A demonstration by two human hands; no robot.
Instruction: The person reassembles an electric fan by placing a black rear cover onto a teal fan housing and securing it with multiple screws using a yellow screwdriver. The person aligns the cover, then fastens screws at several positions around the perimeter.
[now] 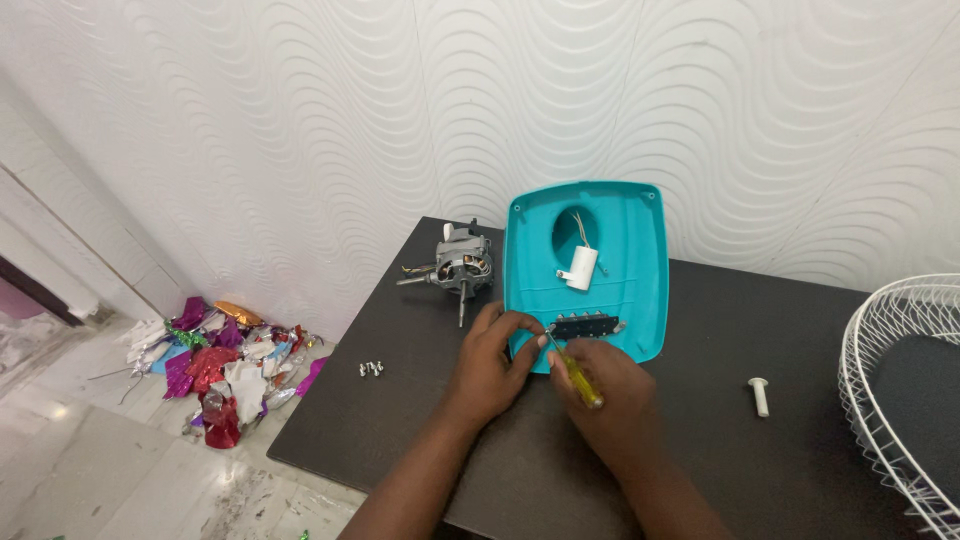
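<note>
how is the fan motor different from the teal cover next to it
The fan motor is grey metal, small and bulky, with a shaft sticking out; the teal cover is plastic, larger, flat and shell-like. Nobody touches the motor; the left hand holds the cover's edge. Both rest on the dark table.

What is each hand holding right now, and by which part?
The right hand grips a yellow-handled screwdriver by its handle, tip at the black switch block. The left hand pinches the near edge of the teal housing.

A dark table (700, 440) carries a teal housing (630, 300), motor (463, 262), screws (371, 369), white peg (759, 395) and wire grille (900, 390).
</note>
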